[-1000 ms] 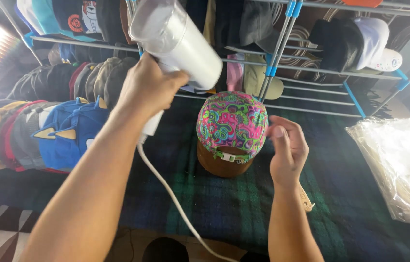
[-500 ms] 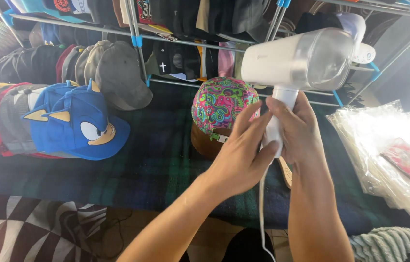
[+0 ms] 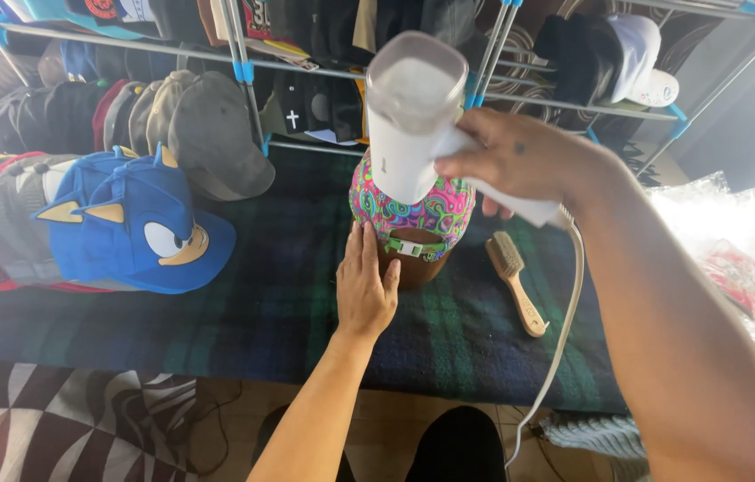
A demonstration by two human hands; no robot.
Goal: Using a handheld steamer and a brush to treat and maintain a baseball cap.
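Note:
My right hand [image 3: 520, 165] grips the handle of a white handheld steamer [image 3: 413, 116] and holds it over a bright paisley cap [image 3: 413, 210]. The cap sits on a brown rounded stand [image 3: 409, 263] on a dark plaid blanket [image 3: 261, 321]. The steamer's white cord [image 3: 565, 330] hangs down past my right forearm. Flat on the blanket, my left hand [image 3: 364, 290] rests with fingers together, touching the left side of the stand and the cap's lower edge. It holds nothing.
A wooden brush [image 3: 516, 281] lies right of the stand. A blue cartoon hedgehog cap [image 3: 141, 223] tops a row of stacked caps at left. A wire rack [image 3: 244, 67] of dark caps stands behind. Clear plastic bags [image 3: 734, 259] lie at right.
The steamer has passed from my left hand to my right hand, now held alone above the cap. My left hand has dropped to the blanket beside the stand.

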